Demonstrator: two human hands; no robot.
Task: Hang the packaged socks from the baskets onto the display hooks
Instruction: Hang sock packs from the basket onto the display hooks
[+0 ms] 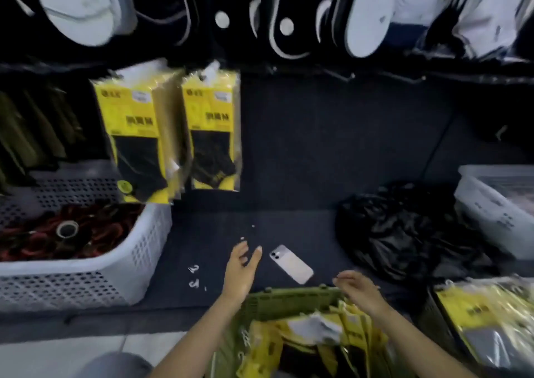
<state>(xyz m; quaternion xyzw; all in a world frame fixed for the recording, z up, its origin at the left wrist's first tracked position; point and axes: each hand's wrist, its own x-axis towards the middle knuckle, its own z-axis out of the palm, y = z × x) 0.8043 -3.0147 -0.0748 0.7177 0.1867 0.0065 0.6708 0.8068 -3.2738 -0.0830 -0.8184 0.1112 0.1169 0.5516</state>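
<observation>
One dark display wall fills the upper half. White basket at left, red-black contents, can't tell what. Black bag right of centre. Green basket at bottom centre, stuffed with yellow sock packs. Hanging sock packs sit in two bunches, upper left of centre. Left hand is spread and empty, just beyond the green basket's far rim. Right hand has loose fingers over that rim, holding nothing. Phone lies between the hands. Bare hooks run along the upper middle. Step is likely grabbing the next pack: pinch one by its top tab, lift it singly off the slippery pile, hole upward, and aim for a bare hook to the right of the hung bunches.
</observation>
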